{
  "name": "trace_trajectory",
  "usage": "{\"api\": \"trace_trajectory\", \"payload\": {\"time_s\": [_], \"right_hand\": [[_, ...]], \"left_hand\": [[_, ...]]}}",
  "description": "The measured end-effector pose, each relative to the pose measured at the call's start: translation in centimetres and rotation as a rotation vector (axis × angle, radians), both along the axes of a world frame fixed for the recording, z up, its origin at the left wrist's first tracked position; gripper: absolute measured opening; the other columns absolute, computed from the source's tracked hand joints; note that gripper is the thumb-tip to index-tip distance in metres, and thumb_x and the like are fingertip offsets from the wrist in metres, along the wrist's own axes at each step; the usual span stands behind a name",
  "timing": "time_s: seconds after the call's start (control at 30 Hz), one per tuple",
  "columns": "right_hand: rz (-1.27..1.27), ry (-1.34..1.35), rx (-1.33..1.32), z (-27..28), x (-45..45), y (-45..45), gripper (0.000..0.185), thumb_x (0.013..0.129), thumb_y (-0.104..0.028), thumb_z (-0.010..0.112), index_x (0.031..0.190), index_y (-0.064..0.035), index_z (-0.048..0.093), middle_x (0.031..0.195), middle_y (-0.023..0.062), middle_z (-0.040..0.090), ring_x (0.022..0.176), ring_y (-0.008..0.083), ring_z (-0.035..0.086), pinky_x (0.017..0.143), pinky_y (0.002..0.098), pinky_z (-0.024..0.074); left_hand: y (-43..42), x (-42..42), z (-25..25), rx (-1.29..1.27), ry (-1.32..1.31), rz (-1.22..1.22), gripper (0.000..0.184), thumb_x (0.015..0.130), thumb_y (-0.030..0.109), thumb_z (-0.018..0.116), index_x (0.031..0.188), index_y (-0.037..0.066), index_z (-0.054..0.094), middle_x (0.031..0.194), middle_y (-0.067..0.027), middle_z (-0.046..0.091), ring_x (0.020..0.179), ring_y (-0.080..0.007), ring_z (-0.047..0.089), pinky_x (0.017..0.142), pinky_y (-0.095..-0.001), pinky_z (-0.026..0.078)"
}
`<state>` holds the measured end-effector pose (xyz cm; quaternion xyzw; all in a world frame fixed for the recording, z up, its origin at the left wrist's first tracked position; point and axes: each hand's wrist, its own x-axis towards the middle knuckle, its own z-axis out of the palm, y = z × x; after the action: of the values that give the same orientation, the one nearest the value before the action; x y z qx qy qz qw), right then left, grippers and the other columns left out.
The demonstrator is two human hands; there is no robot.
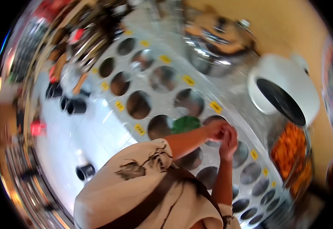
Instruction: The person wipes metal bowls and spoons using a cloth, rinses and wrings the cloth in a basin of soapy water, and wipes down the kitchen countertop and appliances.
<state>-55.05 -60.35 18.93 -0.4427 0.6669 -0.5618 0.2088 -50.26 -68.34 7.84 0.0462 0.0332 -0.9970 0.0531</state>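
Note:
My left hand [214,130] and my right hand [228,143] meet over a metal counter [164,103] with rows of round openings. Fingertips of both hands are pressed together, with motion blur over them. Whether something small is between them I cannot make out. Beneath my hands lies one dark round opening [212,119]. Just left of my left hand, a green round item [186,124] sits at another opening, partly behind my forearm.
Yellow labels [215,107] line the counter's edges. Along the right stand a shiny lidded pot [220,42], a white appliance with a dark round face [288,87] and a tray of orange chopped pieces [290,149]. Dark cups [76,105] are at left.

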Motion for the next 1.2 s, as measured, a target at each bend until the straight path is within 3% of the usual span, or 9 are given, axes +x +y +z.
{"api": "trace_trajectory", "payload": {"time_s": [0.1, 0.3, 0.57, 0.6, 0.7, 0.77, 0.97, 1.03, 1.2], "right_hand": [[0.105, 0.242, 0.064, 0.9, 1.7, 2.2, 0.015, 0.086, -0.001, 0.048, 0.096, 0.0028, 0.058, 0.093, 0.0142, 0.06, 0.085, 0.0268, 0.058, 0.078, 0.0333, 0.0454], [0.05, 0.03, 0.043, 2.0, 4.0, 5.0, 0.015, 0.087, -0.004, 0.046, 0.095, 0.0017, 0.058, 0.088, 0.0114, 0.06, 0.08, 0.0219, 0.058, 0.074, 0.0304, 0.046], [0.319, -0.004, 0.26, 0.4, 6.5, 3.5, 0.018, 0.09, -0.012, 0.045, 0.092, 0.0011, 0.057, 0.084, 0.0088, 0.06, 0.073, 0.0181, 0.058, 0.07, 0.029, 0.0461], [0.364, 0.058, 0.282, 0.5, 6.4, 3.4, 0.019, 0.09, -0.013, 0.046, 0.092, 0.001, 0.057, 0.084, 0.0086, 0.06, 0.072, 0.018, 0.058, 0.069, 0.0291, 0.0463], [0.303, 0.107, 0.294, 1.0, 6.0, 3.5, 0.021, 0.091, -0.015, 0.046, 0.097, 0.0015, 0.057, 0.082, 0.0086, 0.061, 0.07, 0.0159, 0.058, 0.068, 0.027, 0.0466], [0.277, 0.109, 0.286, 1.5, 6.3, 4.2, 0.022, 0.091, -0.017, 0.046, 0.097, 0.0019, 0.057, 0.085, 0.0097, 0.061, 0.07, 0.0165, 0.058, 0.068, 0.0275, 0.0465], [0.193, 0.166, 0.415, 3.1, 13.3, 3.8, 0.025, 0.091, -0.018, 0.047, 0.099, 0.0039, 0.055, 0.087, 0.0121, 0.06, 0.074, 0.0198, 0.059, 0.067, 0.0295, 0.0501], [0.199, 0.079, 0.41, 2.7, 17.5, 2.1, 0.022, 0.091, -0.015, 0.046, 0.099, 0.004, 0.055, 0.087, 0.0125, 0.06, 0.074, 0.0192, 0.059, 0.067, 0.0286, 0.0502], [0.438, -0.024, 0.484, 1.6, 30.9, -5.8, 0.02, 0.091, -0.014, 0.047, 0.098, 0.0035, 0.054, 0.087, 0.011, 0.06, 0.073, 0.0175, 0.058, 0.069, 0.0278, 0.0489]], "left_hand": [[0.6, 3.8, 1.1, 0.067, -0.335, 0.024, 0.024, 0.088, 0.017, 0.042, 0.085, -0.003, 0.054, 0.089, -0.017, 0.058, 0.087, -0.0281, 0.057, 0.081, -0.0391, 0.048], [0.9, 13.7, 3.4, 0.185, -0.541, 0.233, 0.016, 0.088, 0.011, 0.045, 0.086, -0.002, 0.052, 0.079, -0.0145, 0.055, 0.08, -0.0301, 0.057, 0.079, -0.0436, 0.048], [1.0, 34.9, 6.2, -0.12, -0.75, 0.756, 0.019, 0.088, 0.014, 0.046, 0.088, -0.004, 0.054, 0.082, -0.0173, 0.059, 0.079, -0.0294, 0.058, 0.079, -0.0399, 0.048], [1.9, 37.6, 7.4, -0.311, -1.041, 0.765, 0.02, 0.088, 0.013, 0.046, 0.09, -0.006, 0.054, 0.083, -0.0182, 0.059, 0.08, -0.0303, 0.059, 0.079, -0.0399, 0.049], [4.1, 47.6, 4.4, -0.095, -1.288, 0.981, 0.02, 0.085, 0.01, 0.047, 0.09, -0.008, 0.055, 0.089, -0.0195, 0.059, 0.089, -0.0328, 0.058, 0.082, -0.0417, 0.049], [5.1, 53.9, 2.7, 0.305, -1.384, 1.103, 0.022, 0.086, 0.01, 0.041, 0.089, -0.008, 0.054, 0.087, -0.0215, 0.058, 0.086, -0.0346, 0.057, 0.083, -0.046, 0.048], [9.2, 71.4, -3.2, 0.256, -1.375, 1.293, 0.017, 0.082, 0.003, 0.036, 0.086, -0.006, 0.051, 0.078, -0.0158, 0.055, 0.075, -0.0277, 0.056, 0.078, -0.0398, 0.051], [9.5, 76.0, -2.8, 0.479, -1.185, 1.499, 0.016, 0.08, -0.002, 0.036, 0.087, -0.007, 0.049, 0.078, -0.016, 0.054, 0.075, -0.0282, 0.056, 0.078, -0.0386, 0.052], [9.6, 86.3, 4.7, 0.453, -1.079, 1.736, 0.02, 0.086, 0.003, 0.034, 0.092, -0.009, 0.048, 0.085, -0.0174, 0.054, 0.083, -0.0289, 0.055, 0.082, -0.0376, 0.05]]}}
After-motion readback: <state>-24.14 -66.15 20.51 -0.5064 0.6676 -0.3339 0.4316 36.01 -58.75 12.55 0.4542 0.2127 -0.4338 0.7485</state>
